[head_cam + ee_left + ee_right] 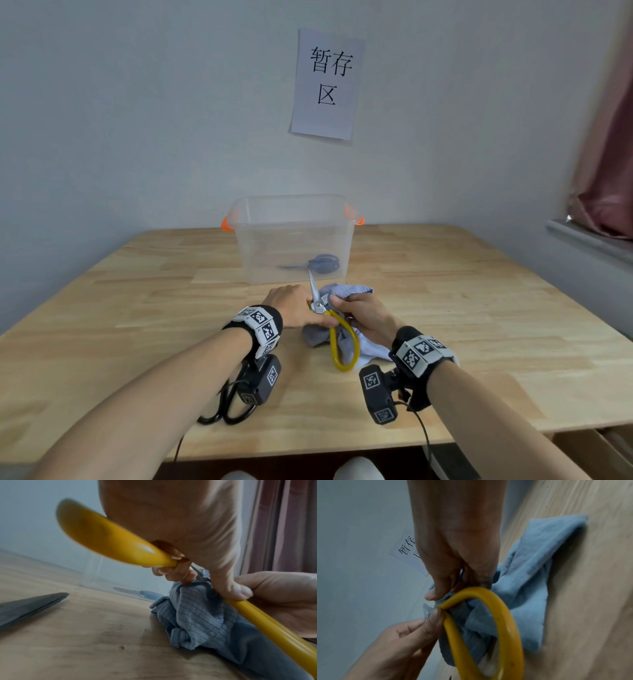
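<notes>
Right now your left hand [291, 306] pinches the yellow scissors [333, 342] at their pivot and your right hand [363, 315] grips the cloth [346, 291] beside them, just in front of the clear bin [294, 236] holding blue scissors [322, 263].

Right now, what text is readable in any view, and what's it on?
"暂存区": printed in black on the white paper sheet stuck to the wall; in the right wrist view the right hand covers part of it.
Wrist bands: black-and-white marker squares only; any small print is too small to read.
Yellow-handled scissors, blue cloth, clear bin: no legible marking.
</notes>
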`<state>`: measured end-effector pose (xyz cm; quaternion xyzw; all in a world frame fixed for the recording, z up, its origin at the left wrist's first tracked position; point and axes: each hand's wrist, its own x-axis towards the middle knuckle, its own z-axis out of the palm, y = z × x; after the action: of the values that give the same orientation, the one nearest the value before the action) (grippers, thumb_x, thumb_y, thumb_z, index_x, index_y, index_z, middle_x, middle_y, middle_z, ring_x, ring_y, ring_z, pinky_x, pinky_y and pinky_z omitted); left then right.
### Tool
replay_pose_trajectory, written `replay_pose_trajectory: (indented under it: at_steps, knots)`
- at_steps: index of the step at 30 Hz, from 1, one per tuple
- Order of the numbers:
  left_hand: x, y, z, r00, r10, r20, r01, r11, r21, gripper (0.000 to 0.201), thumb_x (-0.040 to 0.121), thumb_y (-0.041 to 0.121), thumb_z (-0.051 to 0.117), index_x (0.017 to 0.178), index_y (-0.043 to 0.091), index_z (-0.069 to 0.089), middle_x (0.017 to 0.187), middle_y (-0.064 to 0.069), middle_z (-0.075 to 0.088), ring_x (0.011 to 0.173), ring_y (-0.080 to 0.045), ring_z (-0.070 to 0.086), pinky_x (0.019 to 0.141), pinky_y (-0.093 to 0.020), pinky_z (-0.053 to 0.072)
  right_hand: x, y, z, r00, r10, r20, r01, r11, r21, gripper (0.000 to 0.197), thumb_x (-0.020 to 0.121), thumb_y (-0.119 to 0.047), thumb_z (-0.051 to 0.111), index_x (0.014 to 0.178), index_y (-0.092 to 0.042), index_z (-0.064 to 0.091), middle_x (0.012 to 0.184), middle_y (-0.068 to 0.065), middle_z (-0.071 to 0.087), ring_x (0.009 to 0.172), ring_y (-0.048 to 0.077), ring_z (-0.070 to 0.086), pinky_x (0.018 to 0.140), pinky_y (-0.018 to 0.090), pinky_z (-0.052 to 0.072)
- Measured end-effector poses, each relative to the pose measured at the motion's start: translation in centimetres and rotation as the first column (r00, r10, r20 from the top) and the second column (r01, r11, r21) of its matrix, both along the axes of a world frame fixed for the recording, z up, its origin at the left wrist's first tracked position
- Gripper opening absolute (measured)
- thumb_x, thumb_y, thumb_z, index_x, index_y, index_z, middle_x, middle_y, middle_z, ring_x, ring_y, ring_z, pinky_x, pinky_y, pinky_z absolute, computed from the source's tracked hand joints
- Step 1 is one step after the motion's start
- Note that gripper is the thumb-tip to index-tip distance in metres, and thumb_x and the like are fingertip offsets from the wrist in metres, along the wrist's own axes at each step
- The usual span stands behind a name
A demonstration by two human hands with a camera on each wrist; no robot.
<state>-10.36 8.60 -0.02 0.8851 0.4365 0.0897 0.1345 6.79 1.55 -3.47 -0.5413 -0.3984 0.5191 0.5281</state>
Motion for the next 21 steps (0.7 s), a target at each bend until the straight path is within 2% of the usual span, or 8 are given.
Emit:
replay_pose_trajectory:
  at_steps: [1, 2, 4, 7, 11, 14, 16, 21]
  knots:
    - [0.0, -0.1, 0.1, 1.000, -0.007, 0.000, 0.007, 1.000, 0.005, 0.070, 0.054, 0.088, 0.066, 0.084, 0.025, 0.071, 0.080, 0.003, 0.067, 0.078, -0.017, 0.062, 0.065, -0.032, 0.047, 0.1, 0.1, -0.4, 0.998, 0.011, -0.062, -0.010, 1.000, 0.017, 0.052, 0.075, -0.029, 0.083, 0.094, 0.016, 0.064, 0.094, 0.028, 0.066, 0.082, 0.033, 0.063, 0.084, 0.043, 0.055]
    - [0.0, -0.1, 0.1, 1.000, -0.011, -0.004, 0.011, 1.000, 0.008, 0.070, 0.055, 0.088, 0.066, 0.084, 0.024, 0.071, 0.079, 0.003, 0.067, 0.077, -0.017, 0.061, 0.064, -0.032, 0.045, 0.0, -0.1, -0.5, 0.993, 0.016, -0.113, -0.012, 0.999, 0.040, 0.049, 0.080, -0.025, 0.080, 0.097, 0.017, 0.063, 0.097, 0.030, 0.067, 0.083, 0.034, 0.065, 0.085, 0.043, 0.056]
    - [0.0, -0.2, 0.1, 1.000, -0.014, -0.010, 0.014, 1.000, 0.011, 0.069, 0.056, 0.086, 0.066, 0.083, 0.023, 0.071, 0.079, 0.002, 0.067, 0.077, -0.018, 0.062, 0.062, -0.031, 0.043, -0.2, -0.3, -0.5, 0.981, 0.019, -0.195, -0.007, 0.998, 0.064, 0.023, 0.096, -0.010, 0.060, 0.089, 0.011, 0.064, 0.085, 0.023, 0.072, 0.073, 0.028, 0.072, 0.069, 0.034, 0.060]
    - [-0.1, -0.3, 0.0, 1.000, -0.010, -0.021, 0.010, 1.000, 0.016, 0.070, 0.057, 0.086, 0.066, 0.082, 0.021, 0.070, 0.079, 0.001, 0.067, 0.077, -0.019, 0.062, 0.062, -0.032, 0.043, -0.3, -0.2, -0.5, 0.985, -0.029, -0.169, 0.038, 0.998, 0.051, 0.026, 0.100, -0.008, 0.052, 0.078, 0.000, 0.061, 0.070, 0.012, 0.067, 0.059, 0.018, 0.067, 0.058, 0.026, 0.055]
    - [-0.1, -0.3, 0.1, 0.999, -0.015, -0.029, 0.016, 1.000, 0.021, 0.070, 0.058, 0.084, 0.068, 0.083, 0.019, 0.069, 0.076, 0.002, 0.065, 0.074, -0.019, 0.059, 0.061, -0.032, 0.041, -0.2, 0.0, -0.2, 0.996, -0.031, -0.083, 0.035, 0.999, 0.040, 0.015, 0.096, -0.010, 0.060, 0.085, 0.000, 0.065, 0.079, 0.015, 0.064, 0.068, 0.020, 0.063, 0.064, 0.027, 0.055]
    - [0.4, -0.7, 0.2, 0.999, -0.025, -0.045, 0.027, 0.999, 0.027, 0.068, 0.059, 0.085, 0.066, 0.089, 0.024, 0.070, 0.081, 0.004, 0.066, 0.078, -0.018, 0.060, 0.067, -0.032, 0.045, -0.8, 0.2, -0.3, 0.997, -0.055, -0.052, 0.058, 0.997, 0.057, 0.012, 0.093, -0.008, 0.066, 0.095, 0.003, 0.068, 0.089, 0.019, 0.070, 0.081, 0.028, 0.068, 0.072, 0.037, 0.058]
    - [0.6, -1.0, 0.3, 0.998, -0.026, -0.049, 0.027, 0.999, 0.021, 0.062, 0.061, 0.083, 0.066, 0.086, 0.026, 0.068, 0.077, 0.007, 0.062, 0.076, -0.017, 0.058, 0.063, -0.030, 0.043, -1.1, 0.2, -0.4, 0.995, -0.095, -0.021, 0.097, 0.993, 0.068, 0.015, 0.091, -0.009, 0.068, 0.098, 0.004, 0.069, 0.095, 0.022, 0.071, 0.086, 0.031, 0.069, 0.080, 0.044, 0.059]
    - [0.6, -1.2, 0.4, 0.995, -0.038, -0.093, 0.040, 0.999, 0.021, 0.054, 0.063, 0.082, 0.067, 0.070, 0.029, 0.057, 0.072, 0.008, 0.059, 0.075, -0.017, 0.057, 0.063, -0.030, 0.039, -0.8, -0.3, -0.3, 0.997, -0.028, 0.066, 0.027, 0.999, 0.023, 0.012, 0.090, -0.014, 0.070, 0.090, -0.002, 0.071, 0.085, 0.014, 0.073, 0.078, 0.025, 0.070, 0.081, 0.041, 0.059]
